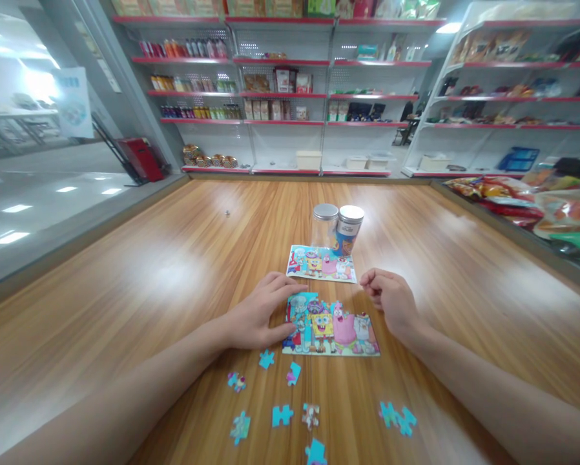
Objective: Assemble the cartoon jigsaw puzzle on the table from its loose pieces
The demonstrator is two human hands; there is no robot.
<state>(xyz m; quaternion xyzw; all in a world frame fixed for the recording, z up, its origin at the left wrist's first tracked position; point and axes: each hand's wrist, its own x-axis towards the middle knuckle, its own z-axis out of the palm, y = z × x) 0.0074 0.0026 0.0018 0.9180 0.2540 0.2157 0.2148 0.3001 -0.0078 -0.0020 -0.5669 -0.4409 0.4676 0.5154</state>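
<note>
The left hand (256, 311) lay spread and flat, its fingertips on the left edge of a rectangular cardboard cartoon jigsaw puzzle (331, 329), pressing lightly. That broad, even contact was a sound way to keep the pieces from sliding on the smooth surface. The right hand (389, 300) hovered just beside the puzzle's far right corner, its fingers loosely curled; I could not tell whether it pinched anything.

The puzzle lay near the person on the honey-brown wood-grain worktop (174, 258), its long axis running left to right with a slight tilt and its cartoon figures standing upright towards the far side. Just beyond it lay a small rectangular printed picture card (321, 263), showing the same figures and angled similarly. Farther still stood 2 silver-lidded cylindrical jars side by side, 1 clear (325, 226) and 1 blue (349, 234).

Nearer the person, 9 loose blue-and-pink puzzle pieces (282, 416) lay scattered below the puzzle, with 2 touching at the right. Red-edged white shelves of packaged goods (280, 95) lined the far wall.
</note>
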